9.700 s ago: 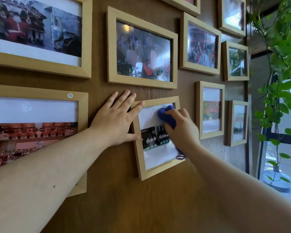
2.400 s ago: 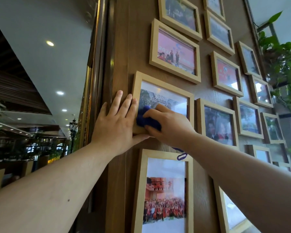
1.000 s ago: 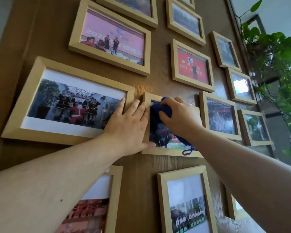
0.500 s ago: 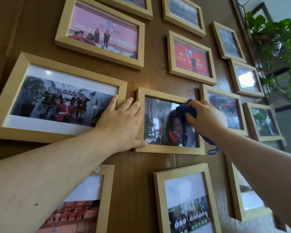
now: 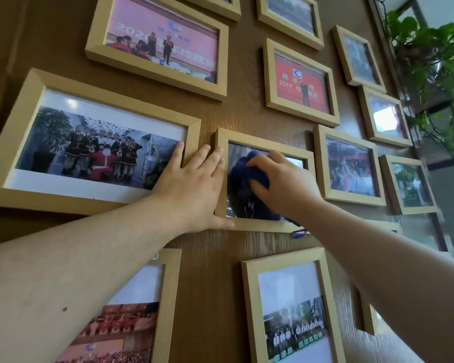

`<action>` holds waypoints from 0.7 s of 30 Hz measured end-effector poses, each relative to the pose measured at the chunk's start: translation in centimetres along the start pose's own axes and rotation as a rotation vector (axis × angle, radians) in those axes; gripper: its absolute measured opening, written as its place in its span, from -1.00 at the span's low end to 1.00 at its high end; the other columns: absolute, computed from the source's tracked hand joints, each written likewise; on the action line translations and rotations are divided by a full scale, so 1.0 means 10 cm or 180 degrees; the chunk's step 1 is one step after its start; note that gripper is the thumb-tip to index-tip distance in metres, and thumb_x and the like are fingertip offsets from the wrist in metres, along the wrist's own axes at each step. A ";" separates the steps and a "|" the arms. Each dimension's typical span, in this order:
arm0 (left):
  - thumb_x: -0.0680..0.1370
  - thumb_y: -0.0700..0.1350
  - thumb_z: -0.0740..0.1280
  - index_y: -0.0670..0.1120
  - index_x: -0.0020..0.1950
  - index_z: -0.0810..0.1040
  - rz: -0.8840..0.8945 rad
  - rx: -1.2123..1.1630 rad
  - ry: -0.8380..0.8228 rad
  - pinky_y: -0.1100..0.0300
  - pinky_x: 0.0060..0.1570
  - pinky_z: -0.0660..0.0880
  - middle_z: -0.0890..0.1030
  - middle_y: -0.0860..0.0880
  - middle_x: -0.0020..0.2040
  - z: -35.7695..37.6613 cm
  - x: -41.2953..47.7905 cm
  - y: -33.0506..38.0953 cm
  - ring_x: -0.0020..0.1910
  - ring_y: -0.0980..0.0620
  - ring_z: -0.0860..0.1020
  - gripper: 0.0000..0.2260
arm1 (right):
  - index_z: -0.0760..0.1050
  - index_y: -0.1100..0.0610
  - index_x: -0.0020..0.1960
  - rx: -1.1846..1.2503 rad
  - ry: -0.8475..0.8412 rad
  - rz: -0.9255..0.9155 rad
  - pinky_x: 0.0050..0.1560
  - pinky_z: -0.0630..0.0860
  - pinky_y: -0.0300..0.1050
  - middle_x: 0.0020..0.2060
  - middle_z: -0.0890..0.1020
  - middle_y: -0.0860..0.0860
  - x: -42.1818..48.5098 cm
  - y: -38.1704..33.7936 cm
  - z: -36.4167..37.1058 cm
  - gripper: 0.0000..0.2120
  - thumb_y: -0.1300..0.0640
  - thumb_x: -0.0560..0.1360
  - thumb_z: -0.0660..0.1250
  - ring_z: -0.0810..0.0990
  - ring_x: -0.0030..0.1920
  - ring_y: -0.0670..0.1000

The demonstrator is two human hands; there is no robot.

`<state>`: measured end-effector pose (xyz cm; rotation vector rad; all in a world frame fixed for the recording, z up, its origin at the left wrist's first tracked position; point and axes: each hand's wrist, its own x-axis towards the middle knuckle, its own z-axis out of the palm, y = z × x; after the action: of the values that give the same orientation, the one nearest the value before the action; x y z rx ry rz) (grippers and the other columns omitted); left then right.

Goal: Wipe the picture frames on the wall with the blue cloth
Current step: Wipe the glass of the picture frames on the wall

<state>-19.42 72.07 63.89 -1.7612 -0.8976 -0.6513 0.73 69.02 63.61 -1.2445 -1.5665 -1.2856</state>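
Note:
Several light wooden picture frames hang on a brown wood-grain wall. My right hand (image 5: 283,184) presses the dark blue cloth (image 5: 247,171) against the glass of the small middle frame (image 5: 262,225), on its left half. The cloth's hanging loop (image 5: 298,233) dangles below the frame's lower edge. My left hand (image 5: 192,187) lies flat with fingers spread over the left edge of that frame and the right end of the large frame (image 5: 13,127) beside it. Most of the middle frame's photo is hidden by my hand and the cloth.
More frames surround the middle one: a pink photo (image 5: 157,43) and a red photo (image 5: 302,82) above, two portrait frames (image 5: 291,310) below, smaller frames (image 5: 349,166) to the right. A leafy green plant (image 5: 440,61) hangs at the far right by a window.
My right hand has slid the blue cloth leftwards across the middle frame's glass, from its right edge to its left half. My left hand stays flat against the frame's left edge.

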 end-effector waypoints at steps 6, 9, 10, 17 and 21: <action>0.33 0.53 0.10 -0.14 0.53 -0.19 -0.0003 -0.0104 -0.0061 -0.30 0.45 -0.15 -0.23 -0.09 0.58 0.02 -0.01 -0.01 0.54 -0.08 -0.21 0.06 | 0.31 -0.04 0.25 -0.0331 -0.0242 0.1373 -0.31 0.44 -0.08 0.05 0.49 0.09 -0.43 0.63 -0.05 -0.67 -0.04 0.50 0.23 0.48 -0.21 0.07; 0.33 0.52 0.12 -0.14 0.53 -0.19 -0.0029 -0.0110 -0.0063 -0.30 0.44 -0.16 -0.23 -0.09 0.58 0.02 0.00 0.00 0.54 -0.07 -0.21 0.06 | 0.31 -0.02 0.25 -0.0181 -0.0249 0.1288 -0.34 0.40 -0.11 0.06 0.48 0.07 -0.42 0.50 -0.02 -0.66 -0.04 0.51 0.24 0.49 -0.19 0.05; 0.33 0.52 0.13 -0.14 0.53 -0.19 -0.0039 -0.0115 -0.0071 -0.30 0.44 -0.16 -0.24 -0.09 0.58 0.02 0.00 0.00 0.54 -0.07 -0.22 0.07 | 0.31 -0.03 0.26 -0.0068 -0.0240 0.1142 -0.35 0.37 -0.14 0.07 0.48 0.05 -0.38 0.39 -0.02 -0.66 -0.04 0.51 0.25 0.48 -0.18 0.03; 0.32 0.51 0.16 -0.14 0.54 -0.15 -0.0099 -0.0098 -0.0043 -0.32 0.44 -0.16 -0.20 -0.09 0.58 0.01 0.01 0.03 0.54 -0.07 -0.21 0.06 | 0.32 -0.02 0.28 0.0005 -0.0250 -0.0074 -0.39 0.29 -0.21 0.08 0.48 0.03 -0.20 -0.29 0.02 -0.63 -0.03 0.51 0.25 0.45 -0.21 0.00; 0.33 0.53 0.12 -0.16 0.54 -0.16 -0.0039 -0.0055 -0.0048 -0.33 0.43 -0.15 -0.20 -0.11 0.58 0.01 0.01 0.02 0.53 -0.08 -0.22 0.06 | 0.32 -0.04 0.25 -0.0346 -0.0430 0.0026 -0.43 0.20 -0.25 0.05 0.48 0.02 -0.43 0.02 0.00 -0.66 -0.05 0.51 0.25 0.39 -0.27 -0.01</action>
<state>-19.18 72.12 63.83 -1.7793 -0.9162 -0.6561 1.99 68.09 59.65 -1.4305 -1.6015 -1.3200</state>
